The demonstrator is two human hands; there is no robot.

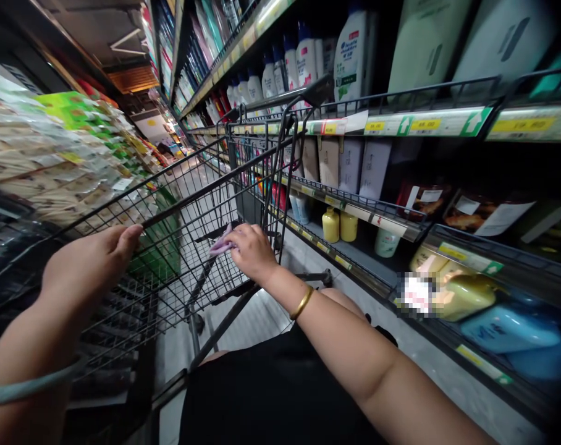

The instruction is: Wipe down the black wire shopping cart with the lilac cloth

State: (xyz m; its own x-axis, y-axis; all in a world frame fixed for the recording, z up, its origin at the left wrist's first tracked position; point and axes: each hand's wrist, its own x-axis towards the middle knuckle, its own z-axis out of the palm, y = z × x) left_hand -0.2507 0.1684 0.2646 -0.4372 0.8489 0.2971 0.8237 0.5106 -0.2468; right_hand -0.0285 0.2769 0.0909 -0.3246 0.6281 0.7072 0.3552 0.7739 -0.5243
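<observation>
A black wire shopping cart (201, 213) stands at an angle in front of me. My left hand (88, 262), with a pale bangle on its wrist, is closed at the cart's top rail; its fingertips are hidden behind the hand. Lower and to the right, my right hand (253, 250) is closed on a crumpled light purple cloth (222, 242), against the wire side of the cart. A gold bangle (301, 303) circles that wrist. The cart's handle bar (285, 96) runs toward the shelves on the right.
Shelves (382, 213) of shampoo bottles (306, 59), boxes and price tags line the right side. Yellow bottles (330, 224) stand on the bottom shelf. Stacked packaged goods (44, 154) rise on the left. Pale floor (243, 321) shows beneath the cart and along the aisle.
</observation>
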